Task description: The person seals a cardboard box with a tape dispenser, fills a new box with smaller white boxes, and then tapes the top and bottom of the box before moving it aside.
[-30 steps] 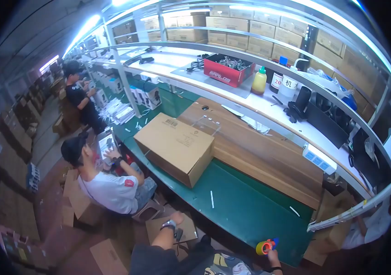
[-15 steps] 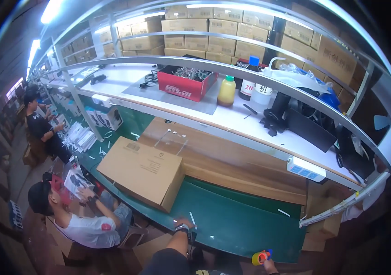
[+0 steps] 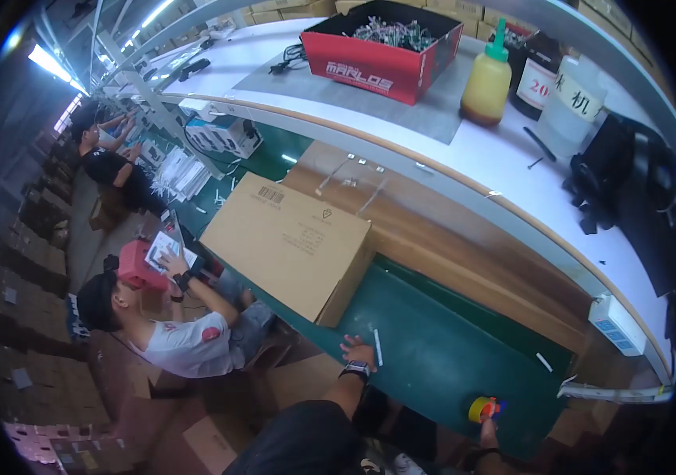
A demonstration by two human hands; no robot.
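left hand [image 3: 357, 351] lower centre, fingers spread flat on green belt [image 3: 433, 364] | right hand [image 3: 487, 419] clamped on tape dispenser [image 3: 487, 409] | risk: cardboard box [image 3: 290, 245] overhangs the belt edge, a nudge could tip it

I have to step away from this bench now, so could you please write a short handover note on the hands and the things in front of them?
Left hand: empty, fingers spread, resting on the near edge of the green belt, beside a small white stick and near the corner of the closed cardboard box.
Right hand: mostly hidden at the lower edge, gripping a yellow tape dispenser over the belt.
Done: the box lies flat on the belt, flaps closed.
Left: whether its seams are taped cannot be told from here, so check them.
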